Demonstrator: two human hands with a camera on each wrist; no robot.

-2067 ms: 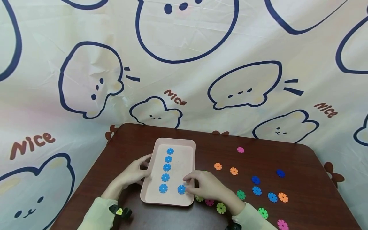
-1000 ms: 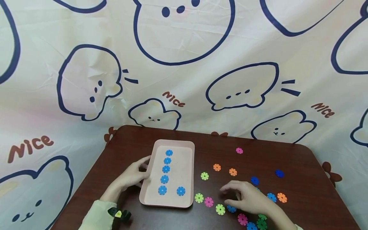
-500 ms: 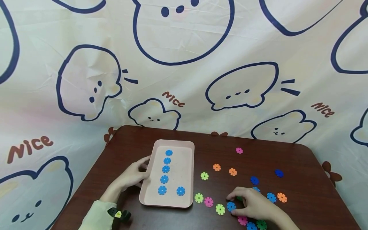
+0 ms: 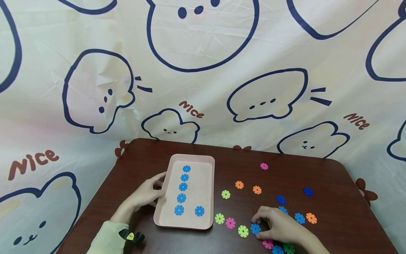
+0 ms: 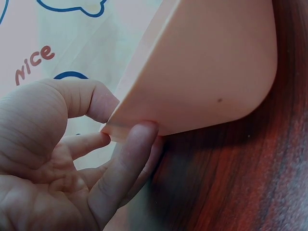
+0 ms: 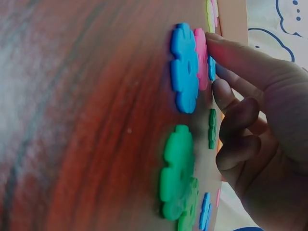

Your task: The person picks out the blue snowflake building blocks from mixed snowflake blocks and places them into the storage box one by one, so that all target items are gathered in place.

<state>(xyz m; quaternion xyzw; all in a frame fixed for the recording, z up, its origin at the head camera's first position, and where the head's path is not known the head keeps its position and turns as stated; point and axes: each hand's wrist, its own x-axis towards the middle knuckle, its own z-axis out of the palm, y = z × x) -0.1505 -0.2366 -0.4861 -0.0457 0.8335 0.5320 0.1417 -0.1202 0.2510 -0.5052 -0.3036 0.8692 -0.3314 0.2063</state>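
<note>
My left hand point(image 4: 146, 190) grips the left edge of a pale pink tray point(image 4: 207, 176); in the left wrist view, thumb and fingers meet at the tray's rim point(image 5: 144, 72). Inside the tray, several blue notched discs form a column, and a single blue disc point(image 4: 199, 211) lies at lower right. Right of the tray, the thumb and index finger of my right hand point(image 4: 277, 224) pinch another blue notched disc point(image 4: 255, 229) low at the tabletop. In the right wrist view that blue disc point(image 6: 211, 68) shows between the fingertips, partly behind a pink disc point(image 6: 201, 60).
More notched discs are scattered right of the tray: lime point(image 4: 243, 231), pink point(image 4: 230, 223), orange point(image 4: 257, 190), dark blue point(image 4: 308, 191) and green point(image 4: 289, 248). The brown table point(image 4: 149, 151) meets a cartoon-print cloth point(image 4: 203, 88) behind it.
My right hand has left the lower-right blue disc in the tray, moved right over the table and come down on another blue disc. The left hand stays on the tray.
</note>
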